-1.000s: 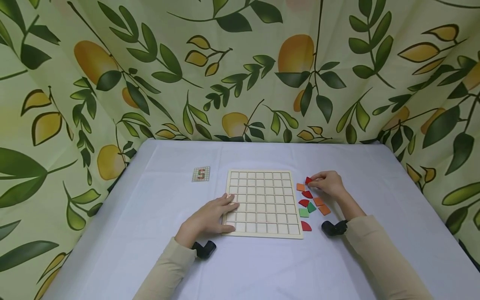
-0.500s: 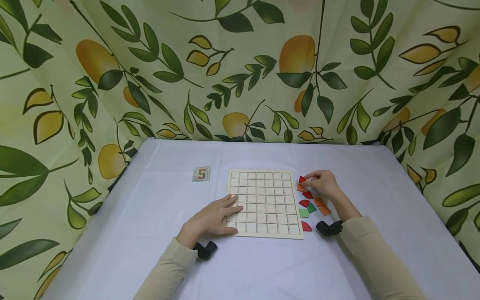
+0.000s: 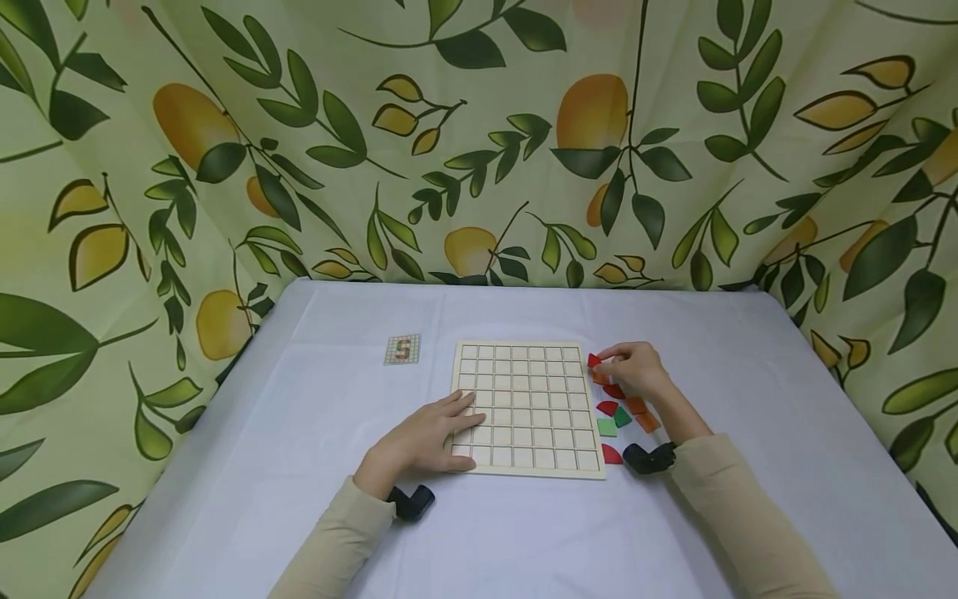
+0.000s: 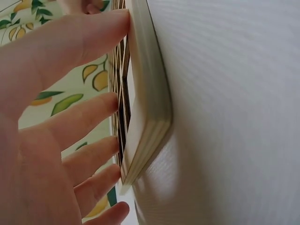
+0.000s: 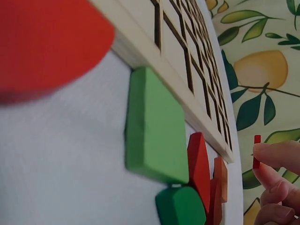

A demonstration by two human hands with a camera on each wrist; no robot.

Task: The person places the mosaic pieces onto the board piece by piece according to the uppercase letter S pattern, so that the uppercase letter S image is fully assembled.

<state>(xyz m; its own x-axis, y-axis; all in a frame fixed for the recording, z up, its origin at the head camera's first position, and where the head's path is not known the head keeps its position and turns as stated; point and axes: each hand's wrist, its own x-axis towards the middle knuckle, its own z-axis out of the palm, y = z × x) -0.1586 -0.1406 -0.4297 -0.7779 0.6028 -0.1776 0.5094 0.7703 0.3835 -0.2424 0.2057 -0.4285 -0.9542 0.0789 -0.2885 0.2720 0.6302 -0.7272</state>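
1. The counter (image 3: 299,466) wears a smooth pale cloth, with open room left and front.
2. The wooden grid board (image 3: 527,408) is flat and pale, its square cells bare.
3. The left hand (image 3: 422,437) rests with spread fingers on the board's near-left corner.
4. The right hand (image 3: 632,370) has its grip pinching a thin red tile (image 3: 594,360) just off the board's far-right edge, above loose red, orange and green tiles (image 3: 617,412).

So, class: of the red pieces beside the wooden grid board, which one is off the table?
The red piece pinched in the right hand, by the board's far right corner. The other red pieces lie flat on the cloth.
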